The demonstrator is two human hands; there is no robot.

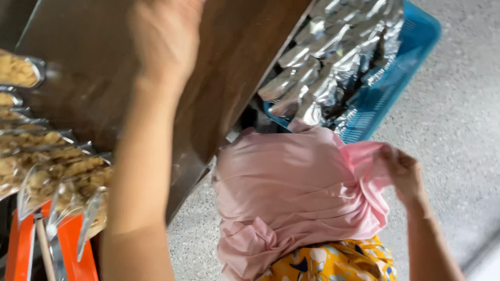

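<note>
My left hand [164, 39] reaches forward over the brown tabletop [234, 62]. It is blurred and its fingers run off the top edge, so whether it holds anything is unclear. My right hand [403, 174] pinches a fold of the pink shirt [291, 187] that I wear, pulling the cloth out to the right. Below the shirt shows yellow flowered fabric [333, 263]. Several clear bags of pale brown snacks [57, 171] lie in a row on the table's left side, beside my left forearm.
A blue plastic basket [396, 83] full of silver foil pouches [333, 57] stands on the grey speckled floor [458, 119] past the table's edge. An orange frame [73, 250] and a wooden stick [44, 250] show at the bottom left.
</note>
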